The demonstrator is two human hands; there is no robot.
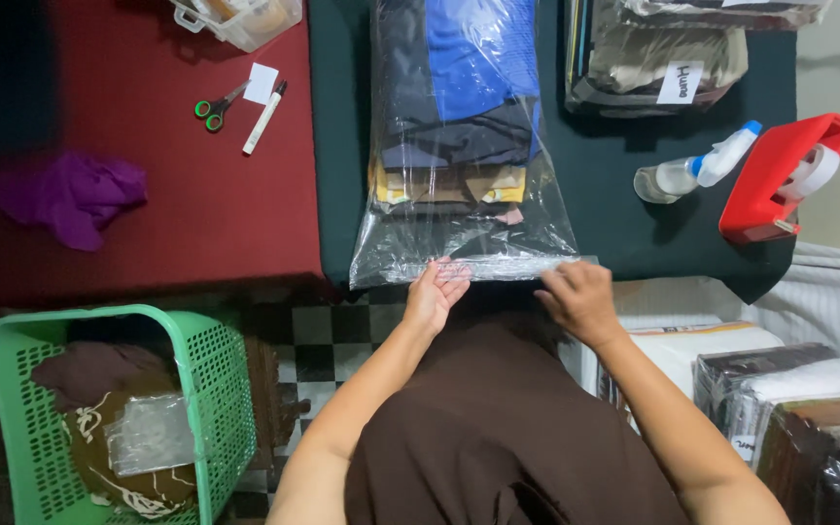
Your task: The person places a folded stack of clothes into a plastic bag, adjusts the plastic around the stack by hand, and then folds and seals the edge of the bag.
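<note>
- Here, left hand [435,292] and right hand [580,297] at frame centre press the clear bag [464,146]'s folded edge, fingers [454,282] together, flat.
- Red tape dispenser [780,175] sits upper right on the counter [614,224].

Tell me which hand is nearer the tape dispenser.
Right. The right hand presses the bag's folded edge, below and left of the red tape dispenser. The left hand holds the same edge farther left, so it is farther away.
</note>
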